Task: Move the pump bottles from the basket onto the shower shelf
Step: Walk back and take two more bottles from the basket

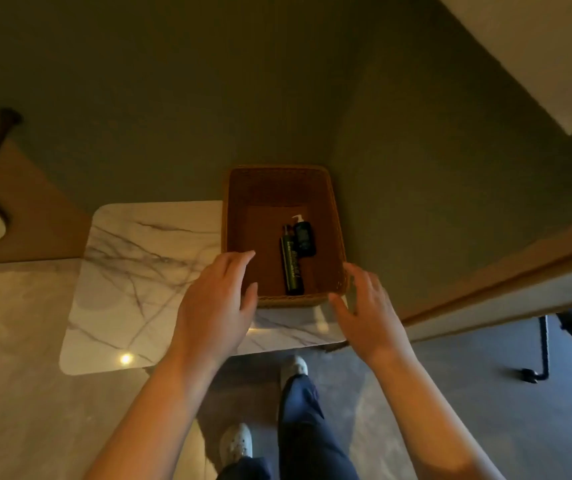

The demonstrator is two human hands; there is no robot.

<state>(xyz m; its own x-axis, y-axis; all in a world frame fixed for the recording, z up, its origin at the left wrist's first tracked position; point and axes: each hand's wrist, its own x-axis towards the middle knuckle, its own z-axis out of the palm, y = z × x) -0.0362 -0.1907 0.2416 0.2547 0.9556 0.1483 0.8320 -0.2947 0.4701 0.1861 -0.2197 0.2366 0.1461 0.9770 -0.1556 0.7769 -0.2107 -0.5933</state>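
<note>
Green bottle (291, 266), black bottle (304, 239) flat along basket (277, 188), pumps toward wall (173, 98).

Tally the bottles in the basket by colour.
Green bottle: 1
Dark bottle, white pump: 1
Total: 2, both lying in the basket
</note>
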